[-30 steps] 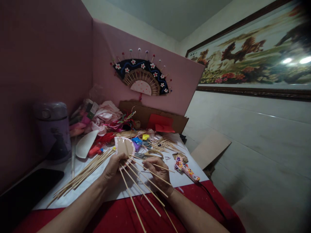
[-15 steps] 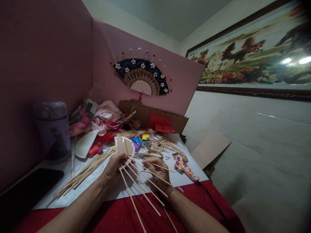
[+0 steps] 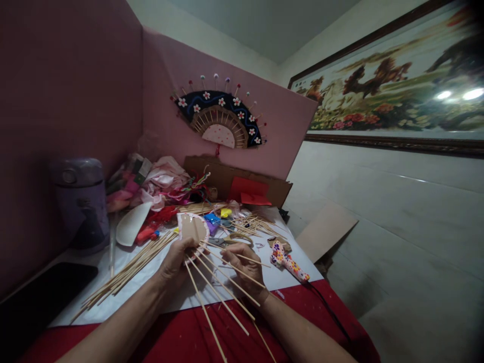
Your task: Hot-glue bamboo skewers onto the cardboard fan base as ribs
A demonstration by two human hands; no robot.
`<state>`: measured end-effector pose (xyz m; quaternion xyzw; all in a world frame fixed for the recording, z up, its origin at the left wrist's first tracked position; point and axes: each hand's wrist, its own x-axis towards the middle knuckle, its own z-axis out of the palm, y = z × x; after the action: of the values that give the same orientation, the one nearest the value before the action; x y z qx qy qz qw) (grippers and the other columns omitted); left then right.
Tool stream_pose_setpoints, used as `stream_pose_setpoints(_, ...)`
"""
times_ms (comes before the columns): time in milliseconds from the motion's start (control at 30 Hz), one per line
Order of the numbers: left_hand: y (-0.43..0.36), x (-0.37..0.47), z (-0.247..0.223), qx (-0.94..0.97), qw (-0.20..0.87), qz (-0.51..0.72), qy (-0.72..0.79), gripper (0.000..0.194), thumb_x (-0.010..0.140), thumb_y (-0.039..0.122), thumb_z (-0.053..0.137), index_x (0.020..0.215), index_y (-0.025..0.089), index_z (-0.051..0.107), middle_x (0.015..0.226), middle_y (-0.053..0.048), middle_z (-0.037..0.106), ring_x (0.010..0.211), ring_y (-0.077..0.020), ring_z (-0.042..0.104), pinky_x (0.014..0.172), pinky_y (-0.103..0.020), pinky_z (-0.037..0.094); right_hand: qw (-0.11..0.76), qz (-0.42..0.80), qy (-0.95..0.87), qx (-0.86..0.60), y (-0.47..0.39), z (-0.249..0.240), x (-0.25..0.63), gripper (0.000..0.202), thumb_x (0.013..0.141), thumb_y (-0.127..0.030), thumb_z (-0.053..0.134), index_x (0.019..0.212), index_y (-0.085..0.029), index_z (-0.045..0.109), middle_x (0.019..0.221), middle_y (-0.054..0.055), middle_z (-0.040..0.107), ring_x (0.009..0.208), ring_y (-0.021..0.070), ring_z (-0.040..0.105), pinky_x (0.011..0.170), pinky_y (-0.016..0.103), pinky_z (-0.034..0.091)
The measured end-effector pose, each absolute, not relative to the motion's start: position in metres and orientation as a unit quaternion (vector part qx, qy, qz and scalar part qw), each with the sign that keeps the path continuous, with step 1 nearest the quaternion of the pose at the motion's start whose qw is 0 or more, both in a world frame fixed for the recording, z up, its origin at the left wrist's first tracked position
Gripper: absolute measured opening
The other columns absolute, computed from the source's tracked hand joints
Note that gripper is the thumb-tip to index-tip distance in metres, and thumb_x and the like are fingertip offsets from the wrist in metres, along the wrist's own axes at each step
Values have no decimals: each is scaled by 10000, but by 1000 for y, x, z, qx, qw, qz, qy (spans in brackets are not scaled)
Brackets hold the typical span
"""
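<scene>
My left hand (image 3: 180, 258) is closed on the lower left side of a half-round cardboard piece (image 3: 192, 229) with a pale spotted border. Several thin wooden sticks (image 3: 223, 297) fan out from that piece towards me. My right hand (image 3: 244, 262) pinches another wooden stick (image 3: 255, 260), whose far end meets the right edge of the cardboard. Some of the other sticks pass across or beside the right hand. Just behind the hands lies a pair of scissors (image 3: 232, 240), partly hidden.
A bundle of sticks (image 3: 128, 275) lies left of my hands. A flower-patterned glue gun (image 3: 289, 262) with a black cord rests at right. A phone (image 3: 56, 285) and a purple bottle (image 3: 81, 206) stand at left. A decorated fan (image 3: 223, 116) hangs on the pink board behind.
The whole view shifts very slightly. Both hands keep the same grip, and the cardboard and sticks stay in the same arrangement.
</scene>
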<state>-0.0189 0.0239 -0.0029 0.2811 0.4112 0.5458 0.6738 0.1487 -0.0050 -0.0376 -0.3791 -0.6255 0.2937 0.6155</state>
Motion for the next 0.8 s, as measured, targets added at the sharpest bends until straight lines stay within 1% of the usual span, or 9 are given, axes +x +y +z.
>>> stream_pose_setpoints(133,25,-18,-3,269,676,551,409,79,581,94,528,513,117,562,466,-84,611,381,-137,524,414,-243,455,618,295,-626,-373,-6,-36,148,45,779,-242,623,760,-227,661,716,-4,644,673,163,594,632,274,466)
stream_pose_setpoints(267,24,-18,-1,273,672,552,412,79,591,86,529,532,109,575,480,-90,621,393,-136,535,415,-232,449,619,293,-626,-372,-5,-36,148,43,780,-231,625,757,-221,660,717,-3,643,674,159,590,636,270,462)
stream_pose_setpoints(433,21,-18,0,274,676,546,412,94,599,107,531,517,105,578,475,-90,618,394,-135,528,427,-241,453,620,297,-620,-377,-4,-38,148,31,778,-237,633,766,-226,660,717,-9,644,675,155,588,638,268,460)
stream_pose_setpoints(600,22,-19,-1,287,672,547,408,106,597,104,534,502,99,579,478,-90,617,394,-117,514,433,-224,448,617,292,-626,-378,-5,-38,148,41,783,-233,628,759,-224,659,721,-8,645,683,156,588,648,268,456)
stream_pose_setpoints(800,21,-19,-1,283,674,545,411,120,610,102,528,508,95,589,487,-101,624,402,-133,531,430,-237,460,618,292,-626,-375,-5,-36,147,48,777,-221,627,743,-214,661,700,-7,641,661,154,584,632,265,454)
